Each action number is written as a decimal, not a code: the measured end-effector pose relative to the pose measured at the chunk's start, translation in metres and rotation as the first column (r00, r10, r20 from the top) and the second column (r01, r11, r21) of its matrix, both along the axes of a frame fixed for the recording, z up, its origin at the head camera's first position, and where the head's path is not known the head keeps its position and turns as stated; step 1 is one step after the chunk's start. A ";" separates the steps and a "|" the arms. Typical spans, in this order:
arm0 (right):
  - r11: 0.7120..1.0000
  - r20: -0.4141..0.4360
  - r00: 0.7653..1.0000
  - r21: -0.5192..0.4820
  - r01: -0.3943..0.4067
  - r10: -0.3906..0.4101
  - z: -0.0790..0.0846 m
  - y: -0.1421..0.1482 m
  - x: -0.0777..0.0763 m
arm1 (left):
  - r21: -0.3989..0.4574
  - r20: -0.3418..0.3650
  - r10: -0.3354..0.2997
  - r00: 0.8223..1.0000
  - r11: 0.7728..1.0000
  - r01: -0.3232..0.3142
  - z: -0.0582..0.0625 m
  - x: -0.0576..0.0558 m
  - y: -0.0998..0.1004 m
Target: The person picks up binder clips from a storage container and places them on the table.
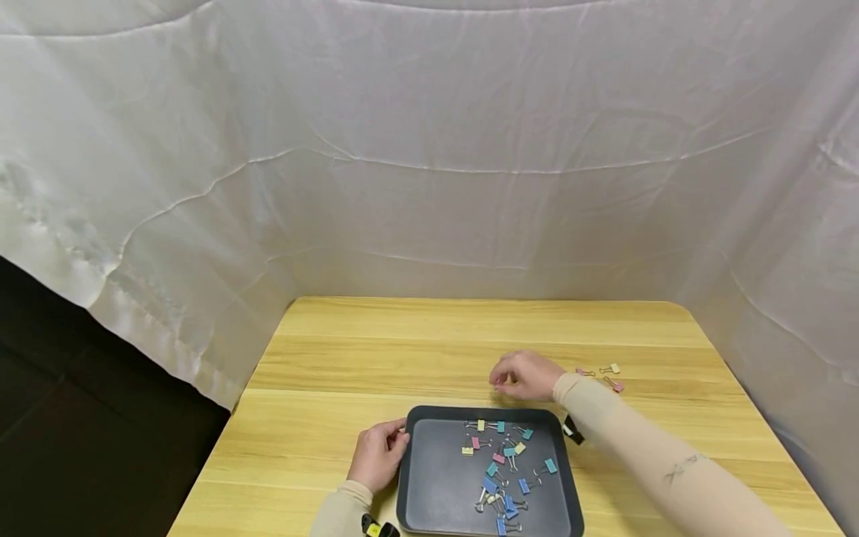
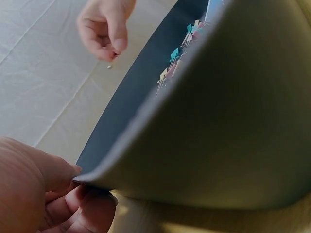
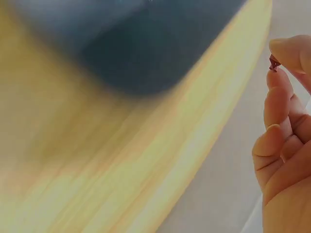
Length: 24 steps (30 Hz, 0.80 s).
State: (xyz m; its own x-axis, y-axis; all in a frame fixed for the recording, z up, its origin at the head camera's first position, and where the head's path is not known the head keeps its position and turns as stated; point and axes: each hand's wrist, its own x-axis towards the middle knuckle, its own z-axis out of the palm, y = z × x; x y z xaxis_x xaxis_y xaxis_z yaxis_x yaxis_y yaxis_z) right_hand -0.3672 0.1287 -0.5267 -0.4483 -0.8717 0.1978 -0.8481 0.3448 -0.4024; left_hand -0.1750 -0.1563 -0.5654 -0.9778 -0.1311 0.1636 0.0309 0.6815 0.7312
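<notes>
A dark grey rectangular tray (image 1: 436, 477) lies on the table, with several small binder clips in yellow, pink, teal and blue, such as a teal clip (image 1: 550, 465), scattered over its right half. My left hand (image 1: 379, 455) grips the tray's left rim, fingers under the edge and thumb at the top in the left wrist view. Past the tray's far edge, my right hand (image 1: 526, 375) is above the table. Between thumb and forefinger it pinches a small dark-red binder clip (image 3: 274, 62), best seen in the right wrist view.
Beyond my right wrist, a yellow clip (image 1: 614, 368) and two pink clips, one of them the nearer pink clip (image 1: 618, 387), lie on the wooden table (image 1: 349, 358). Pale fabric (image 1: 429, 216) hangs behind and at both sides of the table.
</notes>
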 end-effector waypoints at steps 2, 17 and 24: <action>0.998 -0.002 0.998 -0.003 0.066 -0.066 -0.003 0.014 -0.014 | -0.003 -0.005 0.000 1.000 1.000 0.000 0.000 0.000 0.000; 0.878 0.163 0.863 0.093 0.470 -0.479 -0.030 0.103 -0.066 | -0.008 -0.041 -0.007 0.999 1.000 0.007 -0.003 0.000 -0.001; 0.842 0.143 0.830 0.100 0.530 -0.539 -0.043 0.130 -0.073 | -0.012 -0.035 -0.003 0.999 1.000 0.003 -0.003 0.000 -0.002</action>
State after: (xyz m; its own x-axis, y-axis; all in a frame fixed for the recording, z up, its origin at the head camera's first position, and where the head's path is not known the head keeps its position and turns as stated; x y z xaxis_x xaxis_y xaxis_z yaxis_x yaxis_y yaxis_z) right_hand -0.4406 0.2582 -0.5698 -0.8682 -0.4943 0.0439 -0.4516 0.7503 -0.4828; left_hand -0.1747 -0.1582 -0.5685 -0.9718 -0.1259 0.1991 0.0584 0.6901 0.7213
